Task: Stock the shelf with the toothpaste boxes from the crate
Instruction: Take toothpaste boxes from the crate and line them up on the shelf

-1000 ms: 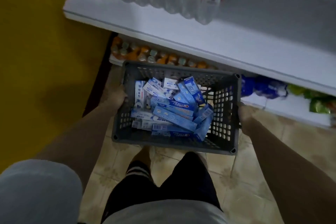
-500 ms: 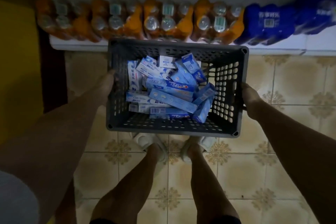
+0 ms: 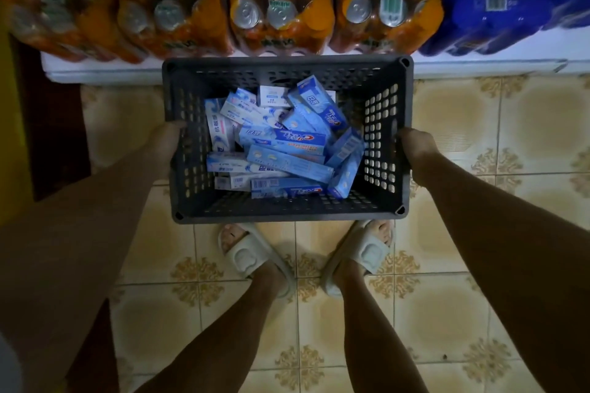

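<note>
A dark grey perforated crate (image 3: pixel 287 209) hangs low over the tiled floor, just in front of the bottom shelf. Several blue and white toothpaste boxes (image 3: pixel 282 142) lie jumbled inside it. My left hand (image 3: pixel 167 139) grips the crate's left wall, fingers curled over the rim. My right hand (image 3: pixel 415 145) grips the right wall the same way. Both arms reach down to it.
The white bottom shelf (image 3: pixel 105 73) holds orange shrink-wrapped can packs (image 3: pixel 277 6) and blue packs (image 3: pixel 498 3) at the right. My feet in white slippers (image 3: pixel 252 257) stand on the patterned floor tiles behind the crate. A dark post and yellow wall are at the left.
The view has tilted down from the upper shelf to the bottom shelf and floor. The crate has come lower, still held in both hands.
</note>
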The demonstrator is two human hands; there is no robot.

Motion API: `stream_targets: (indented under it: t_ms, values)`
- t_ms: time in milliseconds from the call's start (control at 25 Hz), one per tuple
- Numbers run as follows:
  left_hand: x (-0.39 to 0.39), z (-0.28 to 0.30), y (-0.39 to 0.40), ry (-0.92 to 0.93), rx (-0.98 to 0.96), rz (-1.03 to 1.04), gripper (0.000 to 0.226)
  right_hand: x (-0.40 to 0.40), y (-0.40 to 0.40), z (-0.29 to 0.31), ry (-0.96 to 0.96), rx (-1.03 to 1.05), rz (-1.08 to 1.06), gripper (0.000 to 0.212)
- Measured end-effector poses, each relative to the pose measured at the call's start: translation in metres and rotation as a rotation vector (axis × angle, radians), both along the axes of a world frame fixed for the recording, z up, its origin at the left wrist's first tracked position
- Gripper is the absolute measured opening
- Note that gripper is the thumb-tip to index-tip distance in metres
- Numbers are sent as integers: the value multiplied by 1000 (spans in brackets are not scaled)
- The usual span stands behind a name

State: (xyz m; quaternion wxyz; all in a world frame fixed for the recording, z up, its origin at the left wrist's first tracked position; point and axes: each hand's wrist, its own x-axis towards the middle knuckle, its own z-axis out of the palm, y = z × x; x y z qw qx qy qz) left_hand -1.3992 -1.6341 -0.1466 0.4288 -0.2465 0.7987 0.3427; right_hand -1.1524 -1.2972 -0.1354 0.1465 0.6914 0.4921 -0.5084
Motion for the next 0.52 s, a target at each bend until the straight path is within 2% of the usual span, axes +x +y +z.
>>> stream_targets:
  t_ms: [120,200,240,280,320,400,520]
  values:
    - [-10,6,3,38,-69,-65,43,-3,2,22,14,62,40,25]
    - [-22,2,5,133,-71,-26,52,-9,2,48,45,305,93,28]
    - [-23,9,14,185,-70,-7,47,-15,1,62,68,414,119,29]
    - [-16,31,32,252,-56,10,33,-21,-1,73,106,451,141,27]
    - [-8,51,48,271,-40,11,23,-28,-5,80,150,415,159,25]
    - [13,75,77,242,-17,-49,18,-42,-17,79,217,230,158,20]
    - [39,50,91,41,2,-87,17,-52,-41,48,235,-91,-23,17]
